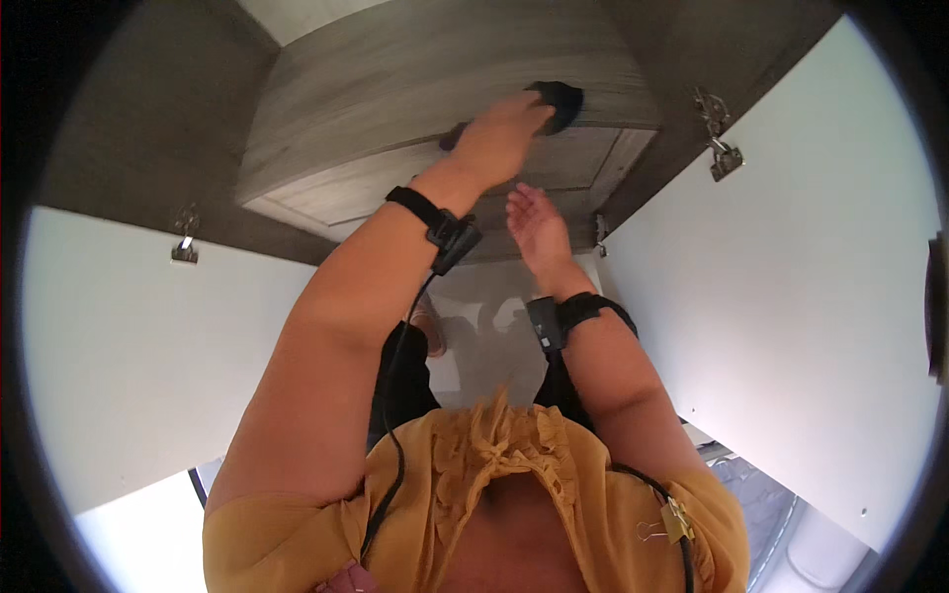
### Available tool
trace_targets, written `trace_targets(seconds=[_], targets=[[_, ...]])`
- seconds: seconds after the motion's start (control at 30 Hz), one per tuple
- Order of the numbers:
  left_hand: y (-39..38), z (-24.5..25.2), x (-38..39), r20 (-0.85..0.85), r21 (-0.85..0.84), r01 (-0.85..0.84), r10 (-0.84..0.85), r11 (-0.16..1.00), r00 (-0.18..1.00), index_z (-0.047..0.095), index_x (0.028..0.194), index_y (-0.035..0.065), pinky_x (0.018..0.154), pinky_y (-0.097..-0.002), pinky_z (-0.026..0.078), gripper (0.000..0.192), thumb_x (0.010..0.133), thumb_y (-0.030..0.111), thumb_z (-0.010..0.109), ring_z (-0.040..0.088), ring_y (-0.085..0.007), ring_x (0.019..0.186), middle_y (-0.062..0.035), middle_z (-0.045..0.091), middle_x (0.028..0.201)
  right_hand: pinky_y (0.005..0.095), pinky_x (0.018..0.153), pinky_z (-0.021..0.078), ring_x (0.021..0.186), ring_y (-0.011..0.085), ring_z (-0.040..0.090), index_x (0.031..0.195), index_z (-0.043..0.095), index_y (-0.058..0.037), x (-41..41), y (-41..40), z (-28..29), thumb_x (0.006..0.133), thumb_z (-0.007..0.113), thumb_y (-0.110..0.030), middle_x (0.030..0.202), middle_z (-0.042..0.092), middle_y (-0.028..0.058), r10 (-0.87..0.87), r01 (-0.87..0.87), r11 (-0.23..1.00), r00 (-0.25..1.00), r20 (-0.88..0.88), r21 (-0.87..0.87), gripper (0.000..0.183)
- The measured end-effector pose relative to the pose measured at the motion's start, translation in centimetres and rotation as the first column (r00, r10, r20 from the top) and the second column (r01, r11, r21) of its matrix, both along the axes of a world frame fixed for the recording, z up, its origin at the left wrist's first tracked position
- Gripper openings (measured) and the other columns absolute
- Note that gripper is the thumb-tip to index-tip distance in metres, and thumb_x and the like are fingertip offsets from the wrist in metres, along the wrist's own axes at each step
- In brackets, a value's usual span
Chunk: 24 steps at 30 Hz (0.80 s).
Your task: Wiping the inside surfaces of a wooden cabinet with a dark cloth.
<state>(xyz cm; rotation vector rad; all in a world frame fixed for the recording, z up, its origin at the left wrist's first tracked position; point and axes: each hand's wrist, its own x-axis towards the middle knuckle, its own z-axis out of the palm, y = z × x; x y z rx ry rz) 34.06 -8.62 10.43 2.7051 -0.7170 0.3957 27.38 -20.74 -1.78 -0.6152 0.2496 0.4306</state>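
My left hand (511, 126) reaches up and across to the wood-grain top (356, 104) of a drawer unit inside a cabinet. Its blurred fingers are on a dark cloth (561, 106) that lies against this surface. A smaller dark purple patch (452, 137) shows beside the wrist; whether it belongs to the cloth I cannot tell. My right hand (537, 222) hangs lower, in front of the panelled drawer front (571, 159). Its fingers are slightly curled, and I see nothing in them.
White cabinet doors stand swung out at the left (148, 333) and right (778, 296), with metal hinges (726, 159) jutting from their edges. Black straps with small devices (454, 241) circle both forearms; a black cable (393, 415) runs from the left one. Below is a pale floor (482, 356).
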Motion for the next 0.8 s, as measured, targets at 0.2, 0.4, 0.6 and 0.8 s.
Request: trace_targets(seconds=[0.2,0.4,0.6,0.8], targets=[[12.4,-0.3,-5.2,0.043,-0.012,-0.190,0.191,0.982,0.981,0.047,0.130,0.0094,0.100,-0.0371,0.040,0.049,0.083,-0.005,0.049,0.042,-0.0327,0.123,-0.0133,0.039,0.139,0.0262,0.077,0.0450,0.089,0.0133,0.055,0.110,0.056,-0.0067,-1.3,1.3,0.0,0.095,0.047,-0.031,0.097,0.058,0.0015,0.053,-0.051,0.998,0.998,0.039,-0.029,0.030],[24.6,-0.8,-9.0,0.048,-0.012,-0.388,0.388,0.921,0.920,0.048,0.129,0.0111,0.100,-0.0392,0.039,0.049,0.083,-0.006,0.049,0.044,-0.0361,0.120,-0.0168,0.040,0.138,0.0263,0.078,0.0450,0.087,0.0131,0.055,0.112,0.057,-0.0075,-2.0,2.7,0.3,0.095,0.048,-0.031,0.097,0.059,0.0015,0.076,-0.071,0.990,0.996,0.044,-0.124,0.030],[34.8,-1.0,-10.5,0.000,0.060,-0.680,0.681,0.731,0.732,0.047,0.130,0.0107,0.101,-0.0395,0.037,0.048,0.083,0.000,0.050,0.043,-0.0338,0.121,-0.0169,0.043,0.135,0.0264,0.078,0.0449,0.088,0.0127,0.055,0.113,0.057,-0.0077,-1.9,3.0,0.2,0.095,0.047,-0.031,0.098,0.059,0.0012,0.110,-0.102,0.985,0.993,0.052,-0.141,0.031],[40.9,-3.5,-8.8,0.060,0.243,-0.797,0.811,0.553,0.582,0.049,0.128,0.0060,0.100,-0.0408,0.038,0.043,0.085,0.012,0.051,0.043,-0.0330,0.121,-0.0190,0.047,0.130,0.0264,0.080,0.0446,0.090,0.0124,0.055,0.114,0.057,-0.0083,-2.3,1.6,1.8,0.094,0.050,-0.032,0.100,0.059,0.0013,0.116,-0.112,0.990,0.992,0.046,-0.091,0.032]])
